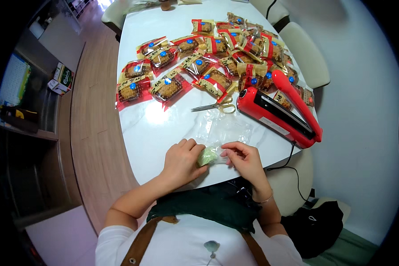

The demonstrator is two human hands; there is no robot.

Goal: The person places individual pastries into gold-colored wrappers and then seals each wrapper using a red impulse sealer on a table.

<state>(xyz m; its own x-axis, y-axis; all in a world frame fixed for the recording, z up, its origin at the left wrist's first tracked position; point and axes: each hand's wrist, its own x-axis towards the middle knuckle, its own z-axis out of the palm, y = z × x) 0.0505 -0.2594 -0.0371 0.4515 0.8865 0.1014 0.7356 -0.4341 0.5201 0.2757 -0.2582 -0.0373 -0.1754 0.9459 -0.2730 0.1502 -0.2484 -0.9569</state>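
Observation:
My left hand (183,161) grips a small clear packet with pale green contents (207,156) at the near edge of the white table (146,143). My right hand (244,159) is at the packet's right side, fingers bent at the clear plastic; whether they pinch it is unclear. Just beyond lie crumpled clear plastic bags (219,128). Gold-handled scissors (216,107) lie past the bags, blades pointing left. To the right sits a red impulse heat sealer (276,116) with its arm raised.
Many wrapped baked goods (168,87) in red and gold film spread over the table's far part. A black cord (291,156) hangs from the sealer over the right edge. Pale chairs (304,55) stand along the right side, and a black cloth item (314,229) lies at lower right.

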